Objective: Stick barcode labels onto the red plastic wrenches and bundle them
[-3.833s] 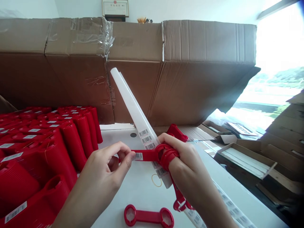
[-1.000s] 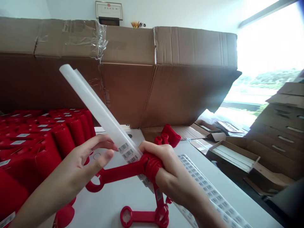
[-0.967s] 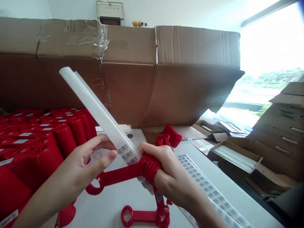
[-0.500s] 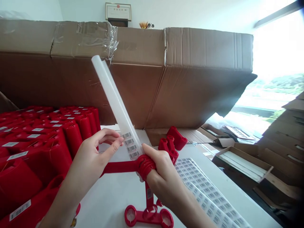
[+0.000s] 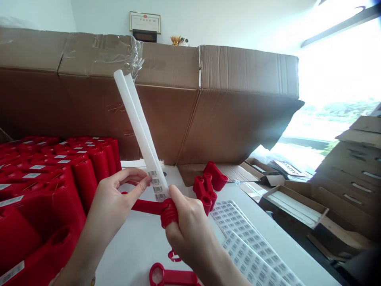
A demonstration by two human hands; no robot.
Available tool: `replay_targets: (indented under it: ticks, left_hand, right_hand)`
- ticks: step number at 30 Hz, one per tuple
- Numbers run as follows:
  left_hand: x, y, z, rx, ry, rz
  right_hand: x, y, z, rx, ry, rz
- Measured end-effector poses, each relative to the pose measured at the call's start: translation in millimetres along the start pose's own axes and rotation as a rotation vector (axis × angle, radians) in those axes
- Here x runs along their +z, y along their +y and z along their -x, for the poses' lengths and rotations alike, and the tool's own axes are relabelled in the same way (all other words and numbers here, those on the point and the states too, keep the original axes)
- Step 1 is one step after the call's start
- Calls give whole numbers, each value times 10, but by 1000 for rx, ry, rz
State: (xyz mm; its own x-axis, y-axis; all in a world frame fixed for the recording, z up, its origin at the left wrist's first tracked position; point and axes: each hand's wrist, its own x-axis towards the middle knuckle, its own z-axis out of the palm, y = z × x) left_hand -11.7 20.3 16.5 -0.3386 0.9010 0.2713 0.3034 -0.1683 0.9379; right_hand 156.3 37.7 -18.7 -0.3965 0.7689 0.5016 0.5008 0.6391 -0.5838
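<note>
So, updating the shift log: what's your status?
Right hand wrapped round one head of a red plastic double-ended wrench. Left hand with thumb at the lower end of a rolled barcode label sheet. Red ribbed containers stacked beside left hand.

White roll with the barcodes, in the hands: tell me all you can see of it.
The white roll is a long translucent tube, apparently a curled plastic or backing sheet, with one overlapping edge showing. A column of barcode labels sits near its lower end. It stands tilted, top leaning left, its lower end at the red ring gripped by the right hand. The left hand reaches its edge beside the labels.
</note>
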Motion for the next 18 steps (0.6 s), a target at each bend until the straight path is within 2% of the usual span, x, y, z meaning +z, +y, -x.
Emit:
replay_targets:
  ticks: [4,8,12,15,18]
  left_hand:
    - [3,37,83,5,10,-64]
    - [-63,110,215,53,-2,-81]
    - [-139,144,241,16,-145,-25]
    - [-132,160,232,-77,-264,8]
    - [-98,174,242,-143,-367,48]
  right_hand:
    - [-42,-20,-39,116,-33,116]
    - [-183,73,-162,300,-102,17]
    - [-373,205,-238,361,-4,-208]
    - [-500,218,-233,344,75,-357]
    - [-569,172,-206,305,99,-430]
